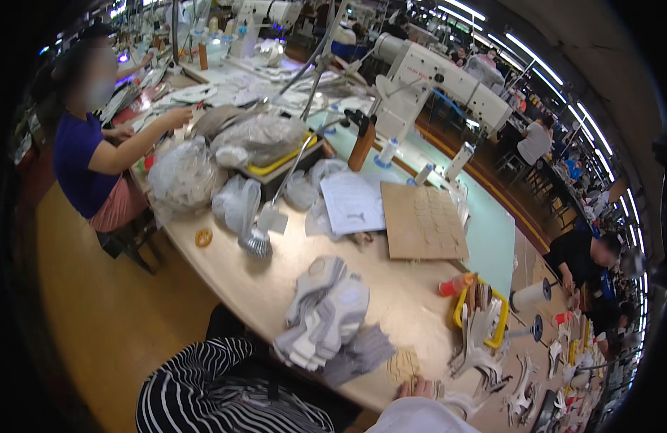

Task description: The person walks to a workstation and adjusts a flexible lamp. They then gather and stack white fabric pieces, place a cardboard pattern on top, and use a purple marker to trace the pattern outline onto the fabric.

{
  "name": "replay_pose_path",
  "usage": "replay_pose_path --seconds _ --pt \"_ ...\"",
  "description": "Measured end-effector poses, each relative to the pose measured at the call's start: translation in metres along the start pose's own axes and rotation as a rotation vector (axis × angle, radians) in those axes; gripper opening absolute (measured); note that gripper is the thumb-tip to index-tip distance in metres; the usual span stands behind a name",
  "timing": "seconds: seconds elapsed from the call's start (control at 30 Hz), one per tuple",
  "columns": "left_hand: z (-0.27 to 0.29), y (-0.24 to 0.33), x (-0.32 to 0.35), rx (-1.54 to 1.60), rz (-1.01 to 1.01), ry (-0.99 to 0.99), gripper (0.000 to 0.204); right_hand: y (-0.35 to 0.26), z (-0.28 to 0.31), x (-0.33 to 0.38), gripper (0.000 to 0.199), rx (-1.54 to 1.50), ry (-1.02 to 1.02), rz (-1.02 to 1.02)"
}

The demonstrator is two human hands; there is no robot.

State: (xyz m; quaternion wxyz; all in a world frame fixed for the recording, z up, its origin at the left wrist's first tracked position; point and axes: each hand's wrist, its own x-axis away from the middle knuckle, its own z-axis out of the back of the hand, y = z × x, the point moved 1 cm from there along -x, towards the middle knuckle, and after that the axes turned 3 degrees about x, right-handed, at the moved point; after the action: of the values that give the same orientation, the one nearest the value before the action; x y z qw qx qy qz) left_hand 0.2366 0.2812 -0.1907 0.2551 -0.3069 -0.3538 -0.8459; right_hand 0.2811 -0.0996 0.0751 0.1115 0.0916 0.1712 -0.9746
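Near the lower edge of the view, a hand (416, 388) rests on the pale counter (247, 285), its knuckles showing just above a white sleeve (420, 417); which hand it is and whether its fingers are curled around anything cannot be told, since most of it is hidden, and no second hand of the person is in view. Just to its left, touching or nearly touching the fingers, lies a small tan cut piece with a patterned surface (403, 364). Further left on the counter sits a tall slumped stack of grey and white fabric pieces (326, 310), with darker grey pieces (364, 353) spilling from its foot. To the right of the hand stands a yellow tray (501, 328) holding upright white pieces, an orange bottle (456, 284) lying beside it. Beyond these, toward the middle of the counter, a brown cardboard sheet (424, 220) lies flat next to a white paper sheet (353, 203). A lamp with a ribbed metal head (255, 244) hangs low over the counter on the left, near clear plastic bags (182, 173). A person in a blue top (77, 162) sits at the far left end, and white sewing machines (434, 76) stand at the back.
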Motion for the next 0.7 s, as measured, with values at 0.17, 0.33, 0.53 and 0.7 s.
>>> replay_pose_path --seconds 0.17,0.33,0.53,0.7 --pt "0.037 -0.037 0.068 0.068 -0.172 -0.524 0.048 -0.007 0.003 -0.005 0.031 0.025 0.033 0.014" --pt "0.196 -0.036 0.178 0.272 -0.618 -0.710 0.029 -0.009 0.002 -0.002 0.029 0.052 0.070 0.052" --pt "0.393 0.022 0.158 0.537 -0.797 0.662 0.031 -0.011 0.003 -0.003 0.028 0.031 0.085 0.037" --pt "0.440 0.055 0.076 0.214 -0.312 0.893 0.062 -0.013 0.003 -0.002 0.027 0.052 0.123 0.061"
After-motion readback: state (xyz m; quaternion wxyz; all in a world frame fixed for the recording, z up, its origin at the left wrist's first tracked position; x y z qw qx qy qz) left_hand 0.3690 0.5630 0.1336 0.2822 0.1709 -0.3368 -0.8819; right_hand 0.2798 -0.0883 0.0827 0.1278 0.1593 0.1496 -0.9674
